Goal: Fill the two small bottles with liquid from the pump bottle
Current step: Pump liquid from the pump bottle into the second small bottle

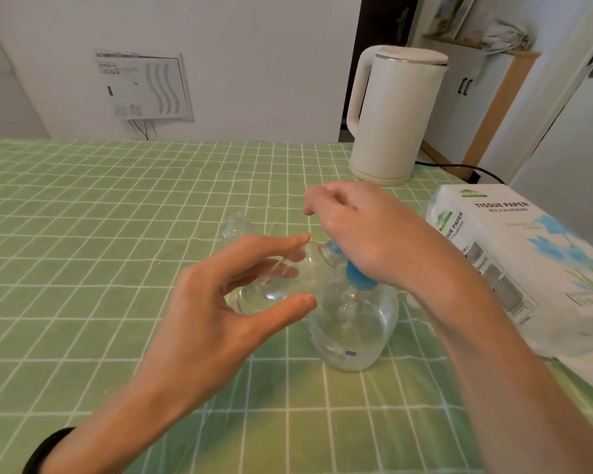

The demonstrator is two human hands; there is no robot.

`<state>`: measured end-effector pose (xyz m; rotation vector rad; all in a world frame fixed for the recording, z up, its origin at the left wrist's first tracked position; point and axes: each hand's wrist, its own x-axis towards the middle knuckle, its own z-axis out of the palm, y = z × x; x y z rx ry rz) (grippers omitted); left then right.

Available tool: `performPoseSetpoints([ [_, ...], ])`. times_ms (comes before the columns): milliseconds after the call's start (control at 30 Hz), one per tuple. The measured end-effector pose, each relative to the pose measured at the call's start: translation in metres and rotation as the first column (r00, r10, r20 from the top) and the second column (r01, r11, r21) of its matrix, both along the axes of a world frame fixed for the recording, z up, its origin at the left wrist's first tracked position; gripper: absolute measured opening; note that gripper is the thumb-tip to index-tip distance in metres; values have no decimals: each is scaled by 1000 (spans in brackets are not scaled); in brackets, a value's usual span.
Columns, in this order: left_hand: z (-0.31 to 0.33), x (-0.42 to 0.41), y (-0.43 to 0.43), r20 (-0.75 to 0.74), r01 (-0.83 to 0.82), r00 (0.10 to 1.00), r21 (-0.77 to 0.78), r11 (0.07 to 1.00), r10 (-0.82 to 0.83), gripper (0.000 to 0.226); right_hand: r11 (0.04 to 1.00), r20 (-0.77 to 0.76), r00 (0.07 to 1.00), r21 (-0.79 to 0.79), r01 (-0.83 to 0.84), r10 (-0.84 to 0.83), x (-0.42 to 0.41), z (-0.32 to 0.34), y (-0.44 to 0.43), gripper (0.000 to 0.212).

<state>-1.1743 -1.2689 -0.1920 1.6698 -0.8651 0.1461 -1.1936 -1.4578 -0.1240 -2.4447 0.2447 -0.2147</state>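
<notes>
**While the right grip (363,227) covers the pump head (358,280), a small bottle (288,278) meets the spout (334,248)**

The clear pump bottle (353,323) stands on the green worktop (117,234), liquid level unclear. The left grip (213,319) pinches the tilted small bottle between thumb and fingers. Whether the right grip clasps the pump head is hidden. A second bottle (237,226) stands behind; kettle (394,114) and tissue pack (514,261) sit right.

Green white-gridded tablecloth (117,234), cream kettle (391,114), clear pump bottle (353,323) with blue pump (358,280), white-and-blue tissue pack (528,254).

Green checked tablecloth (83,234); white wall (254,63) behind; wood-edged cabinet (480,107) at right.
</notes>
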Motion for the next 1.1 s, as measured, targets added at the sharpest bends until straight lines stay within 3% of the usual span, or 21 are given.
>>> performPoseSetpoints([
  [267, -4, 3, -3, -4, -6, 1000, 17, 1000, 6, 53, 993, -208, 978, 121, 15, 10, 5, -3, -8, 44],
  [533, -3, 2, -1, -1, -3, 1000, 1, 1000, 3, 53, 998, 3, 999, 48, -41, 41, 2, 0, -2, 48],
  [667, -2, 4, 0, -6, -2, 1000, 9, 1000, 2, 52, 986, -63, 997, 163, -27, 38, 6, 1, -2, 52],
  [867, -4, 5, -2, 10, -12, 1000, 49, 999, 12, 52, 988, -189, 982, 155, 8, 22, 2, 2, -4, 50],
  [1100, -1, 1, 0, -7, -12, 1000, 14, 1000, 12, 51, 992, -19, 998, 119, -51, 54, 3, 1, 1, 45],
])
